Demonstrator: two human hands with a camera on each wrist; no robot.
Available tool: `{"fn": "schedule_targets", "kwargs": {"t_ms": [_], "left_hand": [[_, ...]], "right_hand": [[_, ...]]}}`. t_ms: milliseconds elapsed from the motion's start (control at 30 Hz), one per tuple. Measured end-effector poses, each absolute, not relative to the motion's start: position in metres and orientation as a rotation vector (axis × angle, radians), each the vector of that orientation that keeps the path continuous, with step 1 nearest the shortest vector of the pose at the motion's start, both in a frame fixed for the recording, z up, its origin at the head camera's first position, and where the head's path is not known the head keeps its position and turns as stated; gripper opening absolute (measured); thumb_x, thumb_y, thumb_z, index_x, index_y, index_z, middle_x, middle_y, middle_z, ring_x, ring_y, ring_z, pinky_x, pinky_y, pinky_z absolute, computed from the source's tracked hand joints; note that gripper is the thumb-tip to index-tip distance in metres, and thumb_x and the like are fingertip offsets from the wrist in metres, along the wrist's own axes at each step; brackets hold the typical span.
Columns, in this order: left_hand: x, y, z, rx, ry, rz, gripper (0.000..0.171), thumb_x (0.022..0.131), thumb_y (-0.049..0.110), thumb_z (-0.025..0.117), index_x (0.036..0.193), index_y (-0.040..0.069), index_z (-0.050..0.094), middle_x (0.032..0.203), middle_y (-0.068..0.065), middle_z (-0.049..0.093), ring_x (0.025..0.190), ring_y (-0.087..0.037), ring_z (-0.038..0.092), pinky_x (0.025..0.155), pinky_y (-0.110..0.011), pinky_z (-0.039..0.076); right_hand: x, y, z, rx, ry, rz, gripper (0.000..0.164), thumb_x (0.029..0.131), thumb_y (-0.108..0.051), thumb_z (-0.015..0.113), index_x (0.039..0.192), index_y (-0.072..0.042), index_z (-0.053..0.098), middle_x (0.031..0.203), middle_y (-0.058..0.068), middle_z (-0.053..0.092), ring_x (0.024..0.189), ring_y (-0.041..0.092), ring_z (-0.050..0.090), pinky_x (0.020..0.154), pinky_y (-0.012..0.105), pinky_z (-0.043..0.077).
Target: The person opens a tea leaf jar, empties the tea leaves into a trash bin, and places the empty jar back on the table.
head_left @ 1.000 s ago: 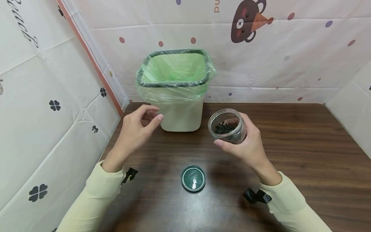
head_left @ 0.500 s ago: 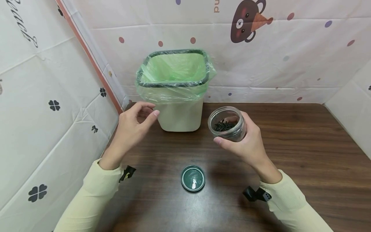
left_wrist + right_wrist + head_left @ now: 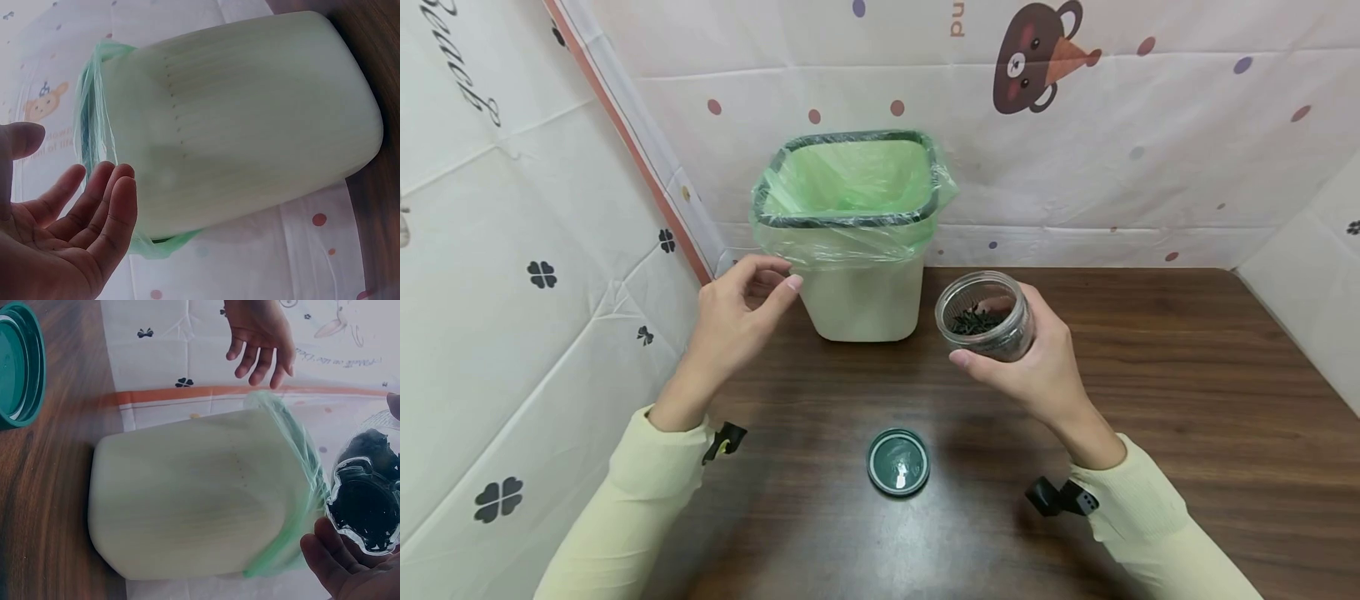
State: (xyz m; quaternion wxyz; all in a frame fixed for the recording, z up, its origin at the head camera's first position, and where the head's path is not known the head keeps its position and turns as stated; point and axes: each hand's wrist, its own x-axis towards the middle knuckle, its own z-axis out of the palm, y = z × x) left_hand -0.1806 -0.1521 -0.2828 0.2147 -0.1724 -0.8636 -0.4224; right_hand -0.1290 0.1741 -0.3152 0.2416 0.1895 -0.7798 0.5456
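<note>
My right hand (image 3: 1048,358) grips a clear glass jar (image 3: 1004,340) in front of and to the right of the bin. The jar is lidless and tilted, its mouth facing up and toward me. Dark, thin dried leaves (image 3: 974,321), like loose tea, lie inside; in the right wrist view they show dark through the glass base (image 3: 365,506). With nothing in it, my left hand (image 3: 730,317) hovers at the bin's left front, fingers loosely bent. In the left wrist view its fingers (image 3: 112,219) overlap the bin's bag edge. A green lid (image 3: 898,463) lies inside-up on the table.
A pale bin (image 3: 867,304) stands at the back of the brown wooden table (image 3: 1187,400), lined with a green plastic bag (image 3: 850,242) folded over its dark rim. Printed white cloth (image 3: 1150,150) hangs behind and at the left.
My left hand has drifted left and slightly away from me, past the bin's front. The right hand and jar have risen slightly in the view, the hold unchanged.
</note>
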Motion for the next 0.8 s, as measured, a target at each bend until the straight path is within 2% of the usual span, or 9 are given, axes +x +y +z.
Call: {"fn": "schedule_targets", "kwargs": {"t_ms": [300,600,800], "left_hand": [[-0.182,-0.154,-0.278,-0.459,-2.373,-1.150,0.035,0.085,0.044,0.061,0.105,0.016,0.064,0.085,0.008,0.063,0.075,-0.004,0.058,0.068,-0.022,0.049],[-0.183,-0.156,-0.274,-0.448,-2.367,-1.128,0.035,0.086,0.044,0.061,0.105,0.016,0.065,0.087,0.008,0.064,0.075,-0.003,0.058,0.068,-0.022,0.049],[-0.185,-0.156,-0.270,-0.437,-2.355,-1.123,0.036,0.085,0.045,0.061,0.105,0.015,0.065,0.087,0.007,0.065,0.074,-0.004,0.058,0.067,-0.023,0.048]], "right_hand": [[-0.130,0.173,-0.310,0.512,-2.120,1.487,0.074,0.055,-0.013,0.088,0.122,-0.019,0.056,0.101,0.000,0.062,0.089,0.019,0.057,0.076,0.022,0.047],[-0.114,0.162,-0.281,0.521,-2.116,1.487,0.065,0.058,-0.004,0.083,0.116,0.000,0.055,0.098,0.014,0.061,0.087,0.024,0.056,0.074,0.020,0.047],[-0.113,0.161,-0.274,0.498,-2.127,1.461,0.064,0.058,-0.002,0.083,0.114,0.003,0.054,0.098,0.016,0.061,0.088,0.026,0.055,0.075,0.020,0.045]]}}
